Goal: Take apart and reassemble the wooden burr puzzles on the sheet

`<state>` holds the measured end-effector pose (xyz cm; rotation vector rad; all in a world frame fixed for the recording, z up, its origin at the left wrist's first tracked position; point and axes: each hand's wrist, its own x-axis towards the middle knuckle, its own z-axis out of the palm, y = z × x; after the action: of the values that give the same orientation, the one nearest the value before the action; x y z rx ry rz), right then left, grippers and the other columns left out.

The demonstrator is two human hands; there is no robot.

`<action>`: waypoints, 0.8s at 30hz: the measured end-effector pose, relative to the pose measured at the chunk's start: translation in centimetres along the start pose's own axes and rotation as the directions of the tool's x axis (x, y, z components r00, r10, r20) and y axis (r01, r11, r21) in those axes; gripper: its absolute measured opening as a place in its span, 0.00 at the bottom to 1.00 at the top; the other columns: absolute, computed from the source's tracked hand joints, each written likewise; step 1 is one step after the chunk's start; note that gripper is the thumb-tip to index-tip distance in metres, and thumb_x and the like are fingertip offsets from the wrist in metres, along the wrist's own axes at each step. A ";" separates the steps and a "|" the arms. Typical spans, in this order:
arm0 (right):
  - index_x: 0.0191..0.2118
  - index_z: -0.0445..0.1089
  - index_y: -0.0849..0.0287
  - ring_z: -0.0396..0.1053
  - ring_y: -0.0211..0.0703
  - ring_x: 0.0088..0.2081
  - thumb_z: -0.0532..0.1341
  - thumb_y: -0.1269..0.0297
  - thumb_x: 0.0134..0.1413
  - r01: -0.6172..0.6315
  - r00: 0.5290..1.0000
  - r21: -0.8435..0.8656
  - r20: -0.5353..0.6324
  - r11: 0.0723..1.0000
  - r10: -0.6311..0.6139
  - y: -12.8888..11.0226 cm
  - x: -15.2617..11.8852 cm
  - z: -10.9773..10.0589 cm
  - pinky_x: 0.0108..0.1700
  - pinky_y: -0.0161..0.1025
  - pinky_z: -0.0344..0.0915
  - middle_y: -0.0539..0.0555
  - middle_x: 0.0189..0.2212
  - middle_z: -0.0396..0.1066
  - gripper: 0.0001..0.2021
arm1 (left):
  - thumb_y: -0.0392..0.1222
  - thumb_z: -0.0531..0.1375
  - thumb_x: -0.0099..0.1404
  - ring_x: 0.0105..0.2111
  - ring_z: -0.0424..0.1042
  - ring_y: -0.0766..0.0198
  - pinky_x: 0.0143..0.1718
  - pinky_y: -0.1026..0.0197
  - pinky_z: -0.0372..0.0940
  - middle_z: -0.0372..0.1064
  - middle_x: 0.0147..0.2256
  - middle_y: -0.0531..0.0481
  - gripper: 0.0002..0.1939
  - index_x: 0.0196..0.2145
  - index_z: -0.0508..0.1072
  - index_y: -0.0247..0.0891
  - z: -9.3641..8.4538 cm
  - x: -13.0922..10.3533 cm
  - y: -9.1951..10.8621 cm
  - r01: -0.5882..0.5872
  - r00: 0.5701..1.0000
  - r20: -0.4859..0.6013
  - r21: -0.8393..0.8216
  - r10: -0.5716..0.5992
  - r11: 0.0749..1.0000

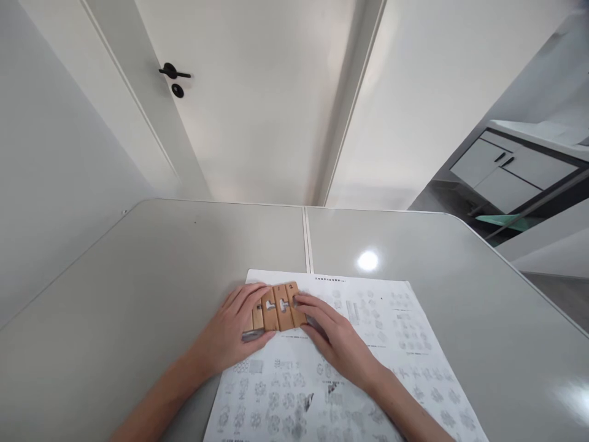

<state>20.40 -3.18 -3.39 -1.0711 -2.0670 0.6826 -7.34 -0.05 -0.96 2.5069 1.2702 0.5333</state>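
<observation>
Several flat wooden puzzle pieces (278, 310) stand side by side in a row, with notches cut in their edges and small numbers, a 1 and a 2 among them, near their top ends. My left hand (234, 322) is closed around the left end of the row, thumb at the near side and fingers over the far side. At the right end, my right hand (338, 344) pinches the outermost piece between thumb and fingers. Beneath them lies a white printed sheet (391, 325) covered with small diagrams. My fingers hide parts of the end pieces.
The sheet rests on a pale grey table (138, 294) with a seam (307, 239) across it. Beyond the far edge stands a white door (248, 92) with a black handle (175, 72). A white cabinet (506, 162) is at the far right.
</observation>
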 end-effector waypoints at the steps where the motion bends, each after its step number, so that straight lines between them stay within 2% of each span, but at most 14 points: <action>1: 0.64 0.65 0.49 0.65 0.53 0.69 0.55 0.70 0.75 0.014 1.000 -0.014 -0.002 1.000 -0.014 0.0 0.1 0.0 0.69 0.60 0.68 0.57 0.66 0.69 0.18 | 0.48 0.65 0.71 0.65 0.65 0.45 0.66 0.42 0.65 0.63 0.65 0.42 0.34 0.69 0.56 0.47 0.0 0.0 0.0 0.002 1.000 -0.001 -0.003 -0.002 1.000; 4: 0.63 0.66 0.50 0.64 0.53 0.70 0.54 0.71 0.75 0.049 0.999 -0.055 -0.002 0.997 -0.049 -0.1 0.2 -0.1 0.72 0.64 0.63 0.57 0.65 0.70 0.17 | 0.47 0.65 0.70 0.65 0.65 0.46 0.66 0.43 0.65 0.64 0.65 0.43 0.34 0.69 0.57 0.47 0.1 0.0 0.0 0.001 1.000 -0.004 -0.006 -0.001 1.000; 9: 0.64 0.65 0.50 0.62 0.52 0.71 0.52 0.73 0.75 0.064 0.998 -0.086 -0.003 0.994 -0.065 -0.1 0.3 0.0 0.71 0.63 0.64 0.58 0.67 0.68 0.19 | 0.47 0.65 0.71 0.65 0.65 0.46 0.65 0.42 0.66 0.65 0.65 0.42 0.32 0.68 0.58 0.46 -0.1 0.0 0.1 -0.015 1.000 -0.017 0.008 0.015 1.000; 16: 0.68 0.60 0.51 0.60 0.50 0.72 0.48 0.76 0.75 0.065 0.997 -0.094 0.043 0.993 -0.061 0.2 0.2 0.1 0.74 0.64 0.58 0.58 0.69 0.66 0.23 | 0.47 0.65 0.71 0.65 0.65 0.46 0.66 0.41 0.65 0.64 0.65 0.42 0.33 0.68 0.57 0.46 0.1 0.0 0.0 -0.019 1.000 -0.015 0.010 0.019 1.000; 24: 0.71 0.55 0.54 0.57 0.49 0.73 0.46 0.79 0.73 0.094 0.993 -0.116 0.084 0.989 -0.084 0.3 0.1 -0.1 0.75 0.63 0.56 0.59 0.71 0.63 0.26 | 0.47 0.64 0.71 0.65 0.65 0.45 0.66 0.40 0.65 0.63 0.66 0.42 0.33 0.69 0.56 0.47 0.2 0.0 -0.1 -0.015 1.000 -0.010 0.007 0.015 1.000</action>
<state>20.57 -2.96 -3.55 -1.0251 -2.2335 0.5705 -7.33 0.01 -1.19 2.5240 1.2601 0.5470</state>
